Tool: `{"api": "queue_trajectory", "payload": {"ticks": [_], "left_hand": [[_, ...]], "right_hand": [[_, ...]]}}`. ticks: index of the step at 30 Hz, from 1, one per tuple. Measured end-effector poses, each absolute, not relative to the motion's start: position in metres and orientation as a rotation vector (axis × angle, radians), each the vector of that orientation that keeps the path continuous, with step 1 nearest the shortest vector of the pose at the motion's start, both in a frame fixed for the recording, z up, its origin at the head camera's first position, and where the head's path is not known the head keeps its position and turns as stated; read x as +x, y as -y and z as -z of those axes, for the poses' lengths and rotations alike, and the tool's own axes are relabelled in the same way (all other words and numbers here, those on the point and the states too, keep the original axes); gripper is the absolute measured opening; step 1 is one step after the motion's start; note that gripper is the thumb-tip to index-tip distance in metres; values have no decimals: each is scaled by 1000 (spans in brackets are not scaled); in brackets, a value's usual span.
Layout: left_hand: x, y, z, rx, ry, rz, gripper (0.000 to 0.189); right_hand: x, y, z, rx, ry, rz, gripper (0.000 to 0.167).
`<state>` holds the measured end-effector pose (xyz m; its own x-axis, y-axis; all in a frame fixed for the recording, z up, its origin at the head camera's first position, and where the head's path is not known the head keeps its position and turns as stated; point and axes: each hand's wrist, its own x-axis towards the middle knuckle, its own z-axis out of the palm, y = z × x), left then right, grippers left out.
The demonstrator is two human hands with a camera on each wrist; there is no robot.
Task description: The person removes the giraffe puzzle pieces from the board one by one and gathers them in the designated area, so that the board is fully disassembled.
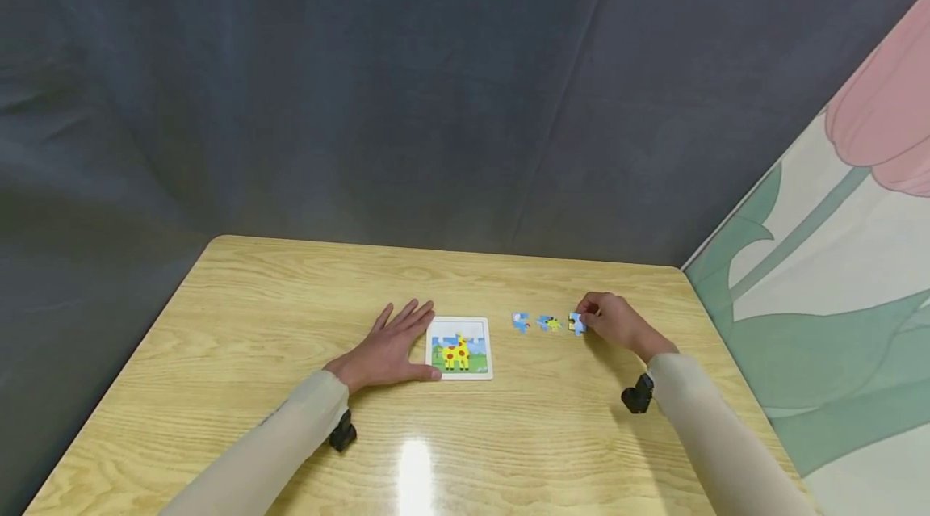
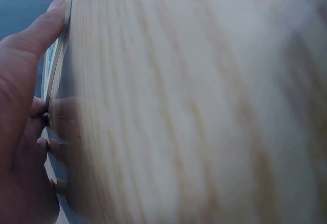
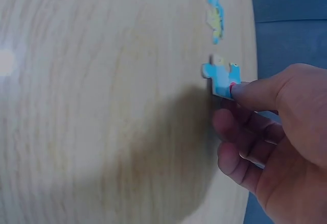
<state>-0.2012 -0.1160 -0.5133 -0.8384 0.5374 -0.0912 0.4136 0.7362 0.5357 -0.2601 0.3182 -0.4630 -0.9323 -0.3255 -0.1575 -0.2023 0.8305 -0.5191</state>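
Observation:
A white-framed jigsaw puzzle board with a yellow, red-spotted giraffe picture lies mid-table. My left hand rests spread at its left side, the thumb at the lower left corner and fingertips near the upper left. In the left wrist view the left hand shows at the edge, thumb extended. My right hand pinches a blue puzzle piece between thumb and fingers. In the right wrist view that puzzle piece has its knobs pointing away from the right hand, its shadow on the table beside it.
Two loose puzzle pieces, a blue one and a blue-and-yellow one, lie between the board and my right hand. The wooden table meets a dark curtain at the back. A flower-patterned panel stands on the right.

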Motion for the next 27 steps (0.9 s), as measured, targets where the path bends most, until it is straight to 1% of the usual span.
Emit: {"api": "queue_trajectory", "payload": {"ticks": [8,17,22,27], "left_hand": [[-202,117,515,764,-2703,-720,108],[-202,117,515,763,-2697,-744,109],[-201,117,514,763,-2697,-747,109],[-200,117,513,764,-2694,-754,108]], "right_hand": [[-263,-314,475,-423,-2830,725,14],[-262,-307,474,-399,-2840,701,10],[-262,-289,465,-431,-2822,765,13],[-262,-259,468,-550,-2801,767,12]]}}
